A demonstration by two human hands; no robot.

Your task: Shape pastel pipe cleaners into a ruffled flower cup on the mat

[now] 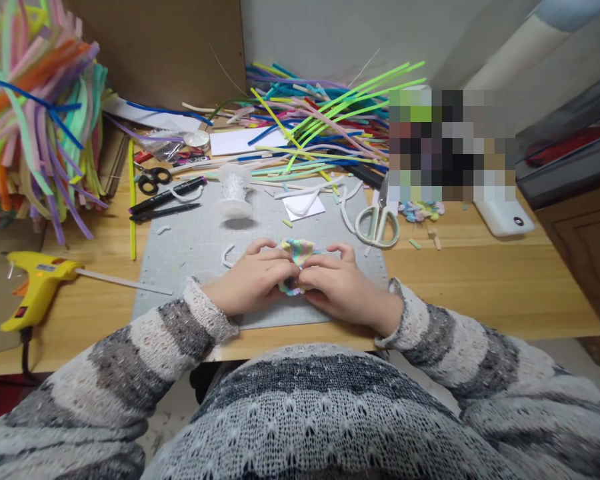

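Note:
A small pastel multicolored fuzzy piece (298,249) is held between both hands above the grey cutting mat (180,267). My left hand (258,275) pinches it from the left, its fingers curled. From the right, my right hand (341,283) grips the same piece, with fingertips meeting the left ones near its middle. The lower part of the piece shows below the fingers; the rest is covered. A bent white stem (227,256) lies just left of my left hand, and a white card (304,207) lies beyond the piece.
White-handled scissors (377,223), a spool (234,193) and black pens (166,197) lie around the mat. A yellow glue gun (43,283) is at left, below bundled colored stems (35,113). More loose stems (320,120) pile behind. A white power bank (503,210) sits at right.

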